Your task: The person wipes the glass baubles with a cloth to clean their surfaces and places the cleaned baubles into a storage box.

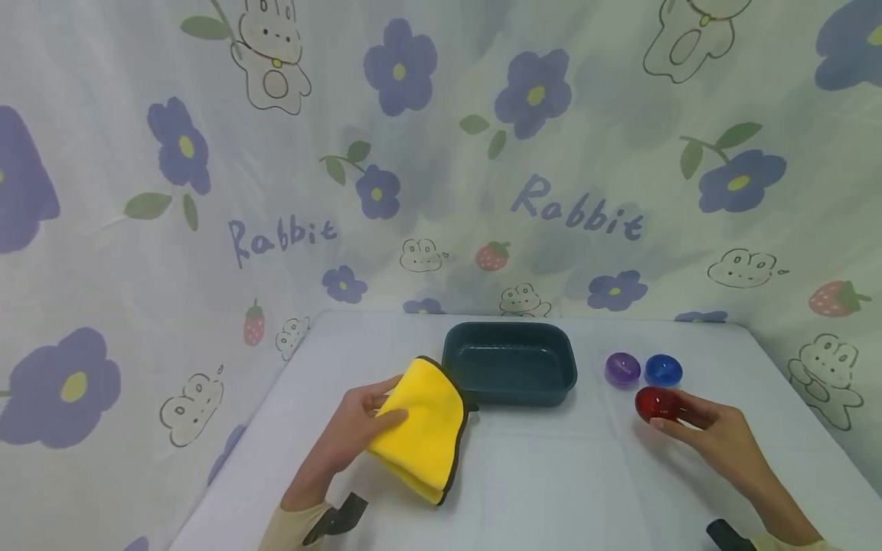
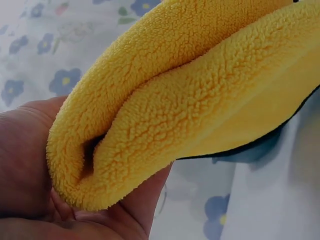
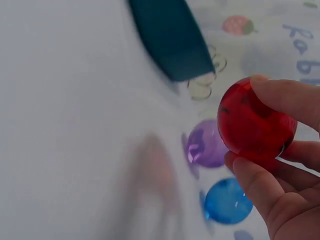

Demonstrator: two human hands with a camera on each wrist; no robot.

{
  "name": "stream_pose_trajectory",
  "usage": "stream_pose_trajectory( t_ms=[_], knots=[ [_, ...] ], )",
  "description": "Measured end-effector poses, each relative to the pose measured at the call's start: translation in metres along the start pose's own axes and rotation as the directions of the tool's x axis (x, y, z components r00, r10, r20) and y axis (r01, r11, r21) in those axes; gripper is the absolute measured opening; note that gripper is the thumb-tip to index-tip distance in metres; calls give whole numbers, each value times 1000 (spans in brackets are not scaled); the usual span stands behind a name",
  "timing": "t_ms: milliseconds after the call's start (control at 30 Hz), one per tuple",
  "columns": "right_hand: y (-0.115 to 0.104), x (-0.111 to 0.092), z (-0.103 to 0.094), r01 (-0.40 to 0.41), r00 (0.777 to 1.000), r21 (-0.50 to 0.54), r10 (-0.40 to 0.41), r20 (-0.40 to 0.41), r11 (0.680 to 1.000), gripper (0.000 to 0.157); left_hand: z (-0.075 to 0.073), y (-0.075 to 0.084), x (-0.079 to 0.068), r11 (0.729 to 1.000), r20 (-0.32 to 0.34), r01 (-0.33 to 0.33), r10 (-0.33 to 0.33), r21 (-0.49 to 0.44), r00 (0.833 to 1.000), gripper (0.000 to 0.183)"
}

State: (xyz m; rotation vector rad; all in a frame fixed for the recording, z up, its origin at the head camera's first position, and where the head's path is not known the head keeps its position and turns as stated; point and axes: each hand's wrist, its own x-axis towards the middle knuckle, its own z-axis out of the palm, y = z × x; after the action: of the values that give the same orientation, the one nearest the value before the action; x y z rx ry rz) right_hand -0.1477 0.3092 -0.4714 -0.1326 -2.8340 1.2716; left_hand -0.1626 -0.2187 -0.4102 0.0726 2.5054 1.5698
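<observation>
A folded yellow cloth with a dark edging is gripped by my left hand, thumb on its near face. Its fluffy side and fold fill much of the left wrist view. On the other side, my right hand pinches a shiny red ball between thumb and fingers, held above the table. Just beyond it, a purple ball and a blue ball rest on the table. In the right wrist view the red ball looks see-through and glossy.
A dark teal rectangular tub stands at the back middle of the white-covered table, with the cloth's corner in front of its left side. Behind the table hangs a curtain printed with flowers and rabbits.
</observation>
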Motion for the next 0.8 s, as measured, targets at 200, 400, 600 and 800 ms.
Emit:
stream_pose_trajectory(
  t_ms=[200, 400, 600, 800],
  knots=[
    [-32, -1, 8, 47, 999, 68, -47, -14, 997, 73, 5, 17, 5, 1000, -7, -25, 25, -17, 1000, 67],
    [-60, 1, 17, 120, 993, 116, -117, -33, 986, 69, 14, 30, 11, 997, -8, -53, 53, -51, 999, 66],
    [-88, 4, 28, 163, 987, 187, -161, -24, 969, 69, 26, 44, 19, 990, 37, -120, 123, -80, 992, 65],
    [-115, 8, 40, 216, 973, 306, -231, 14, 927, 62, 40, 54, 30, 981, 43, -160, 165, -108, 985, 65]
  ],
)
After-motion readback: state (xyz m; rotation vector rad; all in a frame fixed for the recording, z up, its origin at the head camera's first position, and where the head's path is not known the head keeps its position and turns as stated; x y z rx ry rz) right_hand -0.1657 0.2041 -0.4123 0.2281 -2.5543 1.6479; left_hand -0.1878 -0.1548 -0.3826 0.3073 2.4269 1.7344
